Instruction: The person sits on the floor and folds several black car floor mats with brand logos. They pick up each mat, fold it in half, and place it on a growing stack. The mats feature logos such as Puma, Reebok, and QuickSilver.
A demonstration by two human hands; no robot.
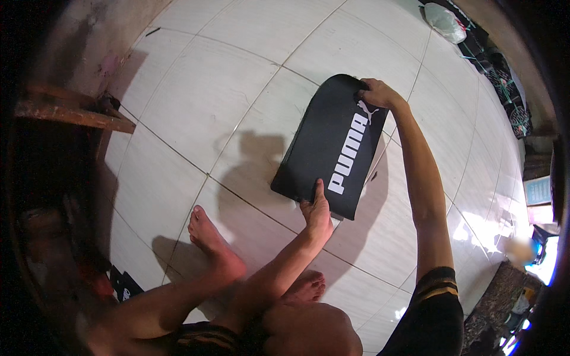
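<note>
A flat black panel (311, 138) with a rounded upper corner and white Puma lettering and logo is held over the tiled floor, at the middle of the view. My left hand (317, 211) grips its near edge, the thumb lying on the printed face and the fingers underneath. At the far end my right hand (380, 93) holds the corner beside the logo, its fingers partly hidden by the panel. A small grey piece shows under the near edge, by my left hand; what it is cannot be told.
White floor tiles (178, 89) surround my bare feet. A wooden bench or stool (75, 116) stands at the left by the wall. Tied black bundles (501, 80) and a whitish plastic bag (443, 22) lie at the upper right. Black printed material (122, 285) lies at the lower left.
</note>
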